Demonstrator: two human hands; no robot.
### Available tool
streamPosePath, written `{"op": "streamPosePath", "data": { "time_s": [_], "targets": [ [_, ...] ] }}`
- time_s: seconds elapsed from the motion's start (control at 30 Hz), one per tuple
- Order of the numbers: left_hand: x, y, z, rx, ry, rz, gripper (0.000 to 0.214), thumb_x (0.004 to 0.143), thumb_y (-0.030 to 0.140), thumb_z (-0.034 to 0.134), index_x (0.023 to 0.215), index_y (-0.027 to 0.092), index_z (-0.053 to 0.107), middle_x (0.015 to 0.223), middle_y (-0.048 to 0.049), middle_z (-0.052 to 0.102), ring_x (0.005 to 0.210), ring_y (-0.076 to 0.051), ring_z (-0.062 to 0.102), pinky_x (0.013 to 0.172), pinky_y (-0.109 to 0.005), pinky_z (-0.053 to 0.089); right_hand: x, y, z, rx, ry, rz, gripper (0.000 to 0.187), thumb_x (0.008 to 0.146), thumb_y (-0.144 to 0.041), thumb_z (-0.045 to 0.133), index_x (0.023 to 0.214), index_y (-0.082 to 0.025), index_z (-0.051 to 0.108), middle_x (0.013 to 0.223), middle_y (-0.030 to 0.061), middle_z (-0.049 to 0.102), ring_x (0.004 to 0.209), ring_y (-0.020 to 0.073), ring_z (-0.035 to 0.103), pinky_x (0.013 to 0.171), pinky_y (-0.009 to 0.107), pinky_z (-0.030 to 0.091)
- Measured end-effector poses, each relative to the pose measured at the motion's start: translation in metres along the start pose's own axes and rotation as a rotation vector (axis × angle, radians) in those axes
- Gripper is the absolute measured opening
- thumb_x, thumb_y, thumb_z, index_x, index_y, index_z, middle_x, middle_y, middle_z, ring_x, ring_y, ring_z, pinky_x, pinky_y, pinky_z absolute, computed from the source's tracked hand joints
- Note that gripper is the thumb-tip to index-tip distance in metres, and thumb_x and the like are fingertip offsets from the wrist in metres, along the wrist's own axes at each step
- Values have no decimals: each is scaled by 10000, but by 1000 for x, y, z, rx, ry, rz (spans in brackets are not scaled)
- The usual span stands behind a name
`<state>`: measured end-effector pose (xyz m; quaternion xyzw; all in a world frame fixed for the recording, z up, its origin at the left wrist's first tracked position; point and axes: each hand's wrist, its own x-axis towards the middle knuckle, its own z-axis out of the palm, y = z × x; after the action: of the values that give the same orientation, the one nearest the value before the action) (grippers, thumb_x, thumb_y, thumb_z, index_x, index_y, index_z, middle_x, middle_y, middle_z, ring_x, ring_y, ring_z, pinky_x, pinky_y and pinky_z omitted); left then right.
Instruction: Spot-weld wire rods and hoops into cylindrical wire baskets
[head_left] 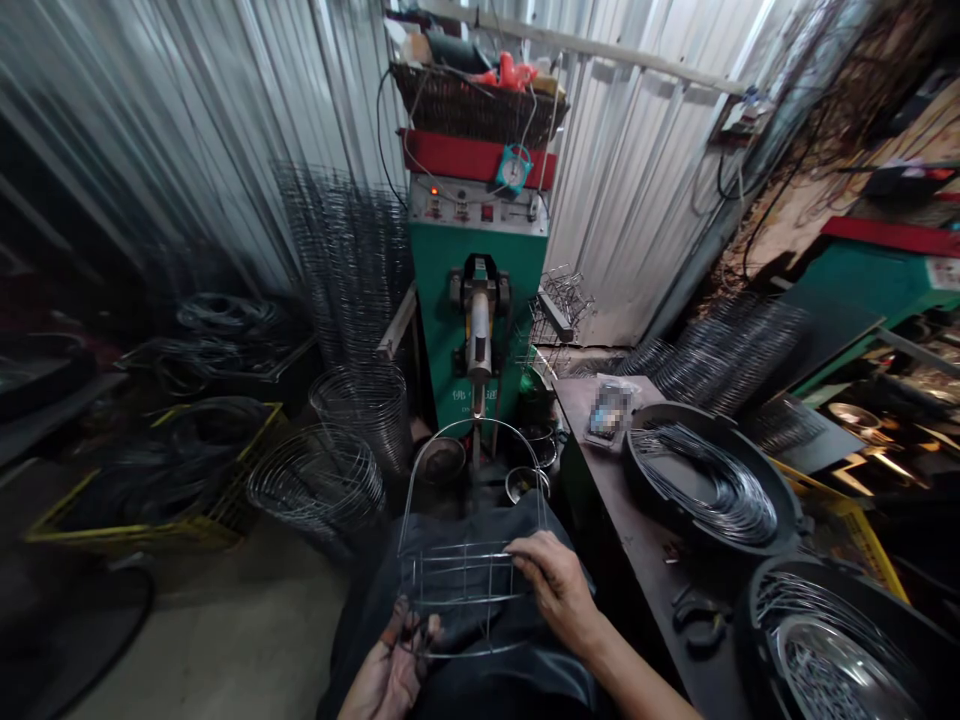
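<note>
A wire basket frame [489,603] with a tall hoop rising from it is held over my lap, in front of a green spot-welding machine [433,300]. My right hand [553,585] pinches the frame's upper right wires between thumb and fingers. Low on the left side, the fingers of my left hand [401,655] are closed around the frame's lower left corner. The top of the hoop reaches up close to the machine's electrodes [478,400]; whether they touch cannot be made out.
Stacked wire rings [341,260] stand left of the machine, beside round wire baskets [319,480] and a yellow crate [251,455]. On the right-hand table [600,450] lie black trays [645,485] of wire rings, a bagged item [609,412] and a dark curved tool [701,625].
</note>
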<state>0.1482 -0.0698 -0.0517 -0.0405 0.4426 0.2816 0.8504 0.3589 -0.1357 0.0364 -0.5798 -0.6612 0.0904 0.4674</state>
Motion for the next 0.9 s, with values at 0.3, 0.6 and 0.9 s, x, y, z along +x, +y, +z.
{"op": "streamPosePath", "data": {
  "time_s": [0.3, 0.6, 0.9],
  "targets": [
    [9, -1, -15, -55, -61, 6, 76, 823, 106, 472, 778, 156, 507, 766, -76, 659, 663, -180, 660, 574, -264, 538, -1, -5, -1, -2, -38, 10, 183, 902, -207, 417, 967, -228, 587, 787, 20, 637, 713, 133, 554, 686, 270, 422],
    [14, 4, -16, 0, -63, 64, 109, 774, 158, 552, 881, 176, 548, 812, -49, 652, 668, -191, 659, 587, -296, 541, 5, 0, 4, 4, -15, 15, 176, 905, -225, 413, 926, -220, 588, 778, 21, 637, 710, 135, 552, 680, 267, 419],
    [19, 14, -7, -57, -32, 205, 196, 750, 60, 487, 871, 192, 565, 722, -22, 647, 684, -201, 658, 654, -359, 538, -4, 3, 18, -3, -80, 51, 218, 916, -283, 393, 908, -212, 599, 753, 28, 635, 694, 135, 551, 671, 273, 419]
  ]
}}
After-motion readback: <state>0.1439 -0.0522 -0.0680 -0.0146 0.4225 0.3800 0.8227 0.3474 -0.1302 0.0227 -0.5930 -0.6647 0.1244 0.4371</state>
